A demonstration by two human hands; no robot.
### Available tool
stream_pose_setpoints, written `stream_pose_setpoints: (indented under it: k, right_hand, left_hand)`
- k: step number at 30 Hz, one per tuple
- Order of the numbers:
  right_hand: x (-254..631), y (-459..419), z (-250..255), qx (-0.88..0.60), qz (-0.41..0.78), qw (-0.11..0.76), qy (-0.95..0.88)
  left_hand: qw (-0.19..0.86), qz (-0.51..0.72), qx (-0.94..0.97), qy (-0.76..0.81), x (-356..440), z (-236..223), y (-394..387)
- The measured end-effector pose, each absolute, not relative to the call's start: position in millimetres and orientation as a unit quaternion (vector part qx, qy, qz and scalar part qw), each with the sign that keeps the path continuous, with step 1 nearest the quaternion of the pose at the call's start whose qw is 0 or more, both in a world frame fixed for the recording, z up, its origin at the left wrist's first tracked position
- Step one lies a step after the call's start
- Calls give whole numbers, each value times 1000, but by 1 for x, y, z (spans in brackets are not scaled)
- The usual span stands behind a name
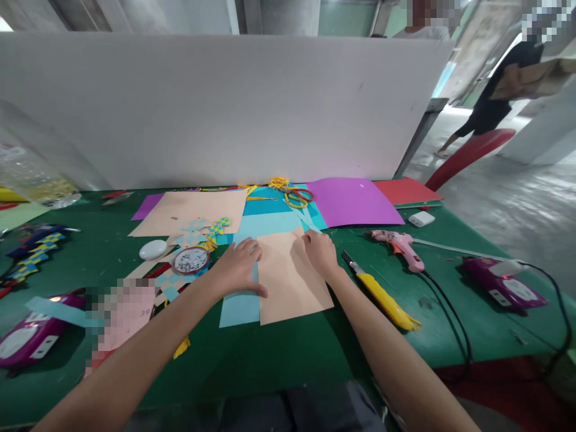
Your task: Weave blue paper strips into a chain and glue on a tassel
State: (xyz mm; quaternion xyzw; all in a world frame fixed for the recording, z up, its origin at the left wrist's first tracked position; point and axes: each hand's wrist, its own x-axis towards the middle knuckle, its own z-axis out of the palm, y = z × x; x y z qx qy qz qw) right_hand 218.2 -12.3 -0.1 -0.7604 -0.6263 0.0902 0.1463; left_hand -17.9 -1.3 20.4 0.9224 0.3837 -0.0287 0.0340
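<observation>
A peach paper sheet (288, 282) lies in front of me, partly over a light blue paper sheet (238, 309). My left hand (240, 267) spreads its fingers over the left edge where the two sheets meet. At the peach sheet's upper right, my right hand (320, 253) is closed with its fingers bent down; what they grip, if anything, is hidden. Thin light blue strips show just beyond that hand. A yellow-handled cutter (382, 297) rests to the right of my right forearm. Red and yellow handled scissors (299, 197) lie behind the sheets.
A pink glue gun (400, 246) with a cord and a purple device (504, 282) are at right. Purple paper (353, 203) and red paper (407, 192) lie behind. A round lidless tin (191, 260) and another purple device (40, 327) sit at left. A white panel (225, 108) closes off the back.
</observation>
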Motion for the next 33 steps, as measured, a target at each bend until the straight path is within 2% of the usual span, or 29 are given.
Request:
stream_pose_setpoints:
  k: [7,20,33]
  right_hand:
    - [218,-12,-1,-759,87,148,-628]
    - [218,-12,-1,-760,87,150,-627]
    - [218,-12,0,-761,90,149,-625]
  left_hand:
    - [42,-108,910,398,-9,26,7]
    - [83,-169,892,411,0,33,12]
    - [38,-29,920,389,-12,29,-26]
